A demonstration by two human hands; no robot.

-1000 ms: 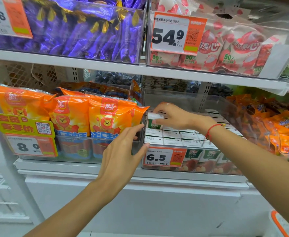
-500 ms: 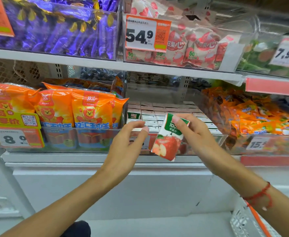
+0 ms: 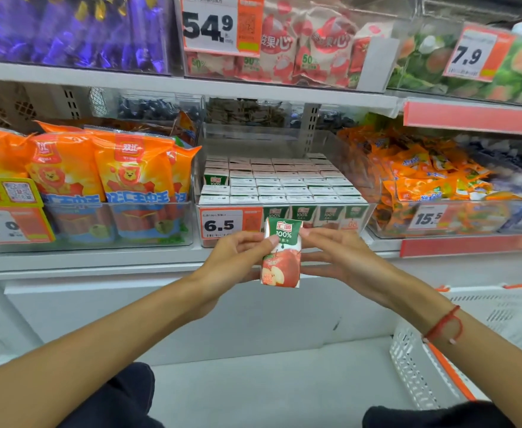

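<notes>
A small apple juice carton, green on top with a red apple below, is held upright in front of the shelf. My left hand grips its left side with thumb and fingers. My right hand holds its right side, thumb at the top corner and fingers behind. Behind the carton stands a clear bin filled with rows of the same cartons, tagged 6.5.
Orange sausage packs fill the bin to the left, orange snack bags the bin to the right. An upper shelf carries purple candies and red-white bags. A white shopping basket with an orange rim stands at the lower right.
My right hand drew the carton out of the bin and toward me. My left hand left the bin's front and took hold of the carton's left side. The view dropped lower.
</notes>
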